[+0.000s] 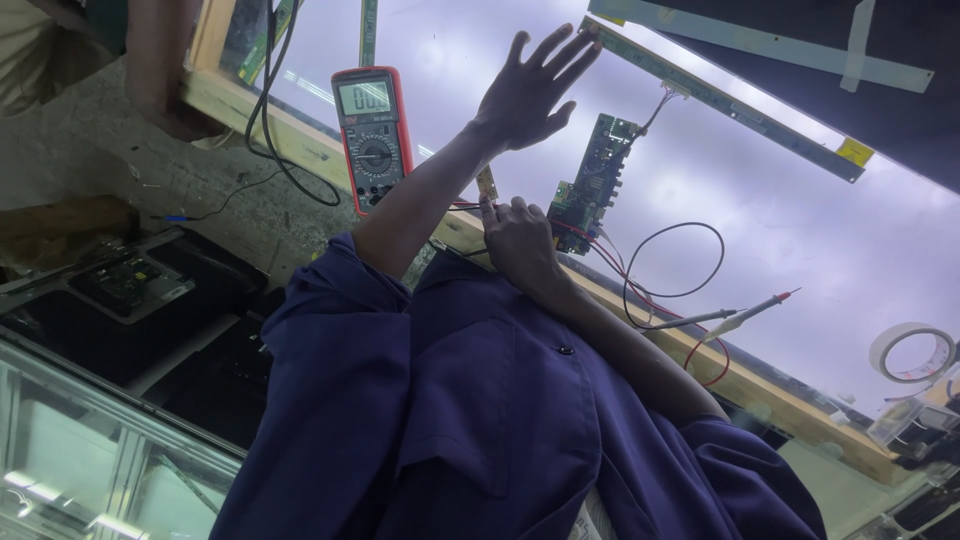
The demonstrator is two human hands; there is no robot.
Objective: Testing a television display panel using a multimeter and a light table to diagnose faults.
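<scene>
Nearest, the right hand (pixel 515 245) has its fingers closed around a small tan strip (pixel 487 183) at the wooden bench (pixel 760 385) edge; beyond, the left hand (pixel 530 95) is spread flat and holds nothing, over the lit panel (pixel 800 230), between the red multimeter (pixel 372 135) and the green circuit board (pixel 592 185).

Your left hand (pixel 530 85) was spread flat, fingers wide, over the glowing white panel (pixel 800 220), while your right hand (pixel 515 240) pinched a small circuit strip (pixel 487 183) at the panel's wooden frame (pixel 760 385). Just beside that hand lay a green circuit board (pixel 592 185); a red multimeter (pixel 372 135) rested on the frame, its probes (pixel 735 315) lay on the panel, and a tape roll (pixel 912 352) sat well apart.
</scene>
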